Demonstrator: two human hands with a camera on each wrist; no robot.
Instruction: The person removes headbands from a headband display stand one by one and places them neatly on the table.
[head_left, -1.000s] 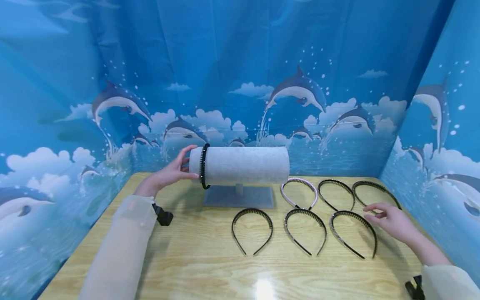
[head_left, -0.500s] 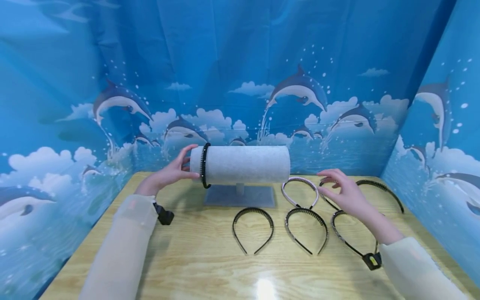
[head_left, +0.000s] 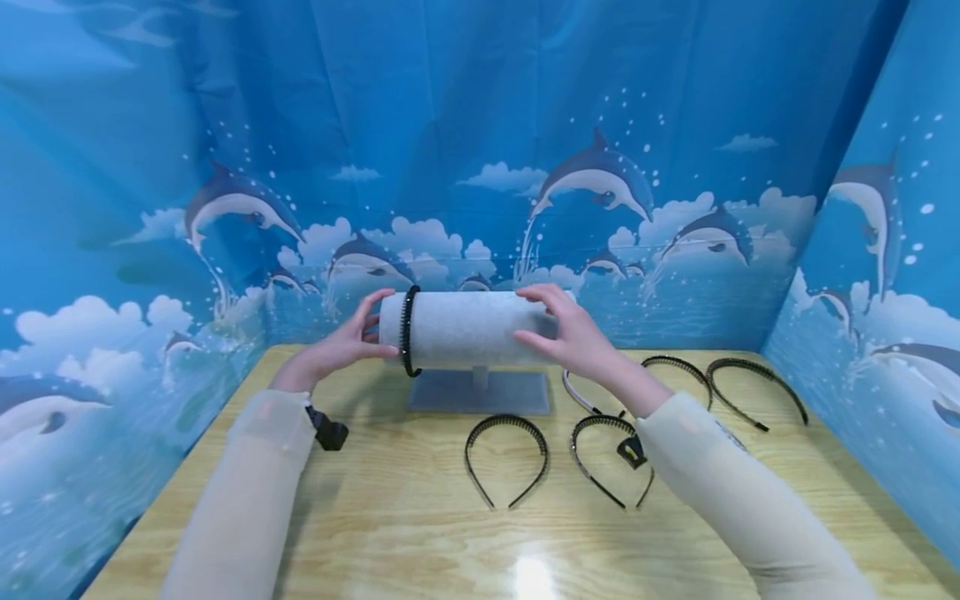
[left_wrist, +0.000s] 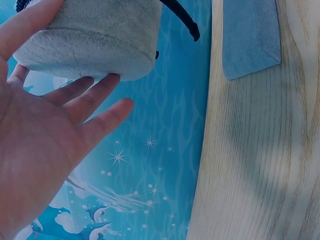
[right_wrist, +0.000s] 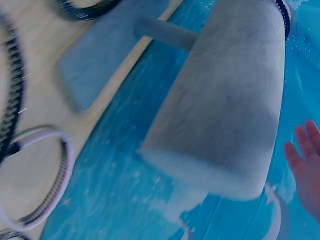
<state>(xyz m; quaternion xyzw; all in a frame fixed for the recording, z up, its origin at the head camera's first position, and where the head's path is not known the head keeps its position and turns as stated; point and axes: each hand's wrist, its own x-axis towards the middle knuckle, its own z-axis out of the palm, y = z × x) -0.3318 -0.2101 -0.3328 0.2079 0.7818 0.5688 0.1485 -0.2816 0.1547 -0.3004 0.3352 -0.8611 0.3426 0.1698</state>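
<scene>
A grey plush roll (head_left: 480, 325) lies sideways on a post above its flat base (head_left: 480, 393). A black toothed headband (head_left: 407, 333) is around the roll near its left end. My left hand (head_left: 341, 346) holds that end, thumb in front and a finger at the top. In the left wrist view, several fingertips (left_wrist: 113, 79) are at the end's rim. My right hand (head_left: 573, 337) is at the roll's right end in the head view, fingers spread and slightly bent; in the right wrist view it appears beside the roll with a gap between.
On the wooden table (head_left: 420, 533) lie a black headband (head_left: 506, 421) in front, a second dark one (head_left: 600, 421) beside it, a pink one (right_wrist: 65, 165), and two black ones (head_left: 678, 362) at the back right. My right sleeve covers another headband. A dolphin-print curtain (head_left: 480, 167) surrounds the table.
My right hand has moved left from over the headbands at the right to the roll's right end. My left hand has stayed at the left end.
</scene>
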